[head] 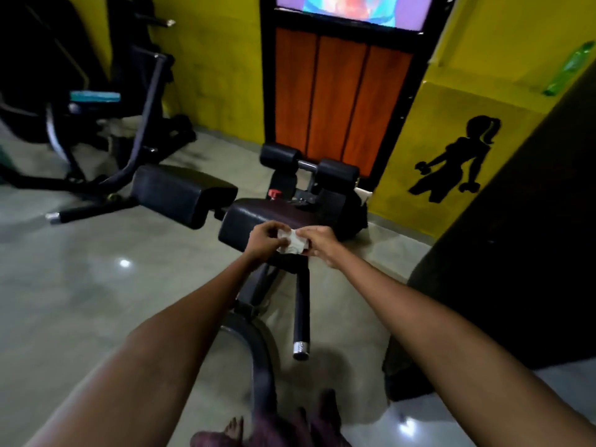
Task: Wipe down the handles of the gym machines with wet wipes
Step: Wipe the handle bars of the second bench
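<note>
A crumpled white wet wipe [292, 244] is held between both hands above the near black pad [258, 217] of a back-extension machine. My left hand [266, 240] pinches its left side with thumb and fingers. My right hand [317, 245] pinches its right edge. Below the hands a black handle [301, 312] with a silver end cap points toward me. A second black handle [87, 211] with a silver cap sticks out to the left beneath the other pad [180, 191].
Black foam rollers [309, 164] stand at the machine's far end before an orange panelled door [342, 101]. Another machine [96, 101] stands at the back left. A dark cabinet [522, 240] fills the right side. A green bottle [571, 67] lies on a yellow ledge.
</note>
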Demonstrator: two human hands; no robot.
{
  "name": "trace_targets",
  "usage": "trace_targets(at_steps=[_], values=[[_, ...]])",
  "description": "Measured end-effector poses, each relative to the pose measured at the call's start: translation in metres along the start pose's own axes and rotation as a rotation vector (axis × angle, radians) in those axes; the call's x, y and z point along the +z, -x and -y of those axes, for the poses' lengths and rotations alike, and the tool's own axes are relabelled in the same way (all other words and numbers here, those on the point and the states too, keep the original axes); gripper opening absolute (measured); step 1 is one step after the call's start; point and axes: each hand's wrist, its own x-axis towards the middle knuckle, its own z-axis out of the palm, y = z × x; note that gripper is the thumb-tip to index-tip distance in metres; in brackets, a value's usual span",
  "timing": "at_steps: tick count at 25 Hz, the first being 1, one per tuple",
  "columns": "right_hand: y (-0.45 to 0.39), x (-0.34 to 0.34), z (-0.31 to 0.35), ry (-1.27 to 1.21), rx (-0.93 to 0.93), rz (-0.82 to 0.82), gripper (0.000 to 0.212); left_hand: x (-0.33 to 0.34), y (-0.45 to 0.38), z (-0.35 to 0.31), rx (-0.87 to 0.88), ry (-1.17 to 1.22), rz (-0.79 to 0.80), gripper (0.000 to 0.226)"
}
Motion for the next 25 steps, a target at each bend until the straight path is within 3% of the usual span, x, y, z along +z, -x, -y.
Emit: trace_targets(at_steps=[4, 9, 10, 13, 16, 21, 25], values=[[-0.005, -0.007, -0.012, 0.195, 0.015, 0.202, 0.017, 0.018, 0.039, 0.012, -0.014, 0.000, -0.211, 0.031], [0.023, -0.007, -0.038, 0.298, 0.013, 0.438, 0.007, 0.036, 0.099, 0.018, -0.152, 0.071, -0.396, 0.043], [0.029, -0.011, -0.044, 0.310, -0.001, 0.456, 0.014, 0.039, 0.109, 0.017, -0.169, 0.086, -0.404, 0.048], [0.043, -0.032, -0.062, 0.316, -0.051, 0.350, 0.026, 0.055, 0.136, 0.016, -0.238, 0.135, -0.416, 0.056], [0.057, -0.060, -0.083, 0.271, -0.076, 0.179, 0.021, 0.079, 0.167, 0.027, -0.329, 0.132, -0.430, 0.058], [0.084, -0.079, -0.122, 0.347, -0.154, 0.033, 0.013, 0.133, 0.213, 0.051, -0.363, -0.025, -0.398, 0.064], [0.094, -0.070, -0.124, 0.394, -0.315, -0.135, 0.013, 0.150, 0.220, 0.048, -0.323, -0.127, -0.546, 0.060]])
